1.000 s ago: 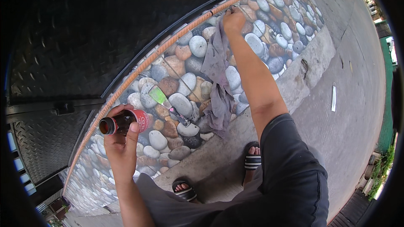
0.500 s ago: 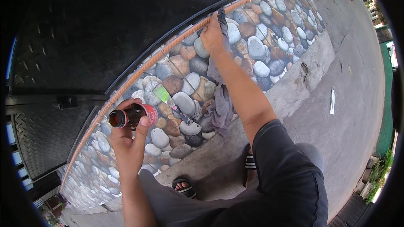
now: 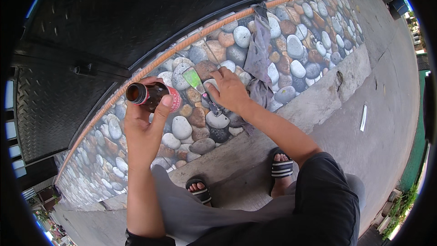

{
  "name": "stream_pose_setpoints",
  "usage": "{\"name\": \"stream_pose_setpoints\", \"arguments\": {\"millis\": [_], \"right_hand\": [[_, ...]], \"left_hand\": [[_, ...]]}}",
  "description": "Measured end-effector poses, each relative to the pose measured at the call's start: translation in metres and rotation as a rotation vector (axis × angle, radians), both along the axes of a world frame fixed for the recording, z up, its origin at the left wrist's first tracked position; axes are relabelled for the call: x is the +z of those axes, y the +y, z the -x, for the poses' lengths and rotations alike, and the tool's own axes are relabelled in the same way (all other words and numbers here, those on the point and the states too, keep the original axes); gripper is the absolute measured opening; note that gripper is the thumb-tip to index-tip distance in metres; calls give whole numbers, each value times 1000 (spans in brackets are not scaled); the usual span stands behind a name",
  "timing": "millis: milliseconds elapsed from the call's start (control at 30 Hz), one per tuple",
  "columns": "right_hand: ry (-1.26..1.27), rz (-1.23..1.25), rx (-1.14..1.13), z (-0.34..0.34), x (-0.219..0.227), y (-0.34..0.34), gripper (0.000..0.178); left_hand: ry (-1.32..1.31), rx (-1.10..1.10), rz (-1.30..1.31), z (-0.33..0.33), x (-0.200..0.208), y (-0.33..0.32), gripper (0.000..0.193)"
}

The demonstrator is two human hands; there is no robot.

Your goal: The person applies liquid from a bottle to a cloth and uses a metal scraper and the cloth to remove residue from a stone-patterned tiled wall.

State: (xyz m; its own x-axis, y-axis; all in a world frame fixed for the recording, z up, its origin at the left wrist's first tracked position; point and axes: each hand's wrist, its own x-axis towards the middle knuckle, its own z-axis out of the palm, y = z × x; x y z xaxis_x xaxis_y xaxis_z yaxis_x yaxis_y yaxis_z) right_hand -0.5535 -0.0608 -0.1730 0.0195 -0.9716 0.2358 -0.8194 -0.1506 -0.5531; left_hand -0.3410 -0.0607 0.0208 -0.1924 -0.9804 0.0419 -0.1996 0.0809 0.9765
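Note:
My left hand (image 3: 144, 125) is wrapped round a brown glass bottle (image 3: 154, 97) with a red label; its mouth has no cap and tips toward the left. My right hand (image 3: 230, 90) is empty, fingers apart, above the pebble-patterned tiles beside a putty knife (image 3: 205, 96). That knife has a green-smeared blade (image 3: 193, 79) and a dark patterned handle, and lies on the tiles. A grey rag (image 3: 258, 54) is draped from the orange edging down over the tiles, just beyond my right hand.
Orange rope-like trim (image 3: 191, 44) runs along the top of the tiles, under a black metal gate (image 3: 132, 18). A concrete ledge (image 3: 327, 79) borders them below. A thin white strip (image 3: 363, 116) lies on the grey pavement at right. My sandalled feet (image 3: 282, 165) stand near the ledge.
My right hand has let go of the rag at the orange trim and come down and nearer, close to the putty knife. The bottle stays in my left hand.

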Motion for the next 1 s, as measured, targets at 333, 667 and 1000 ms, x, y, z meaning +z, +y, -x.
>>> {"name": "stream_pose_setpoints", "arguments": {"millis": [333,667,1000], "right_hand": [[251,-70,-35,-66,-38,38,47],[-928,-90,-587,-6,1,-7,26],[-479,-10,-720,152,11,-102,58]], "left_hand": [[-48,89,63,-74,41,55,39],[-73,98,102,-74,59,74,39],[-85,82,104,-34,62,78,40]]}}
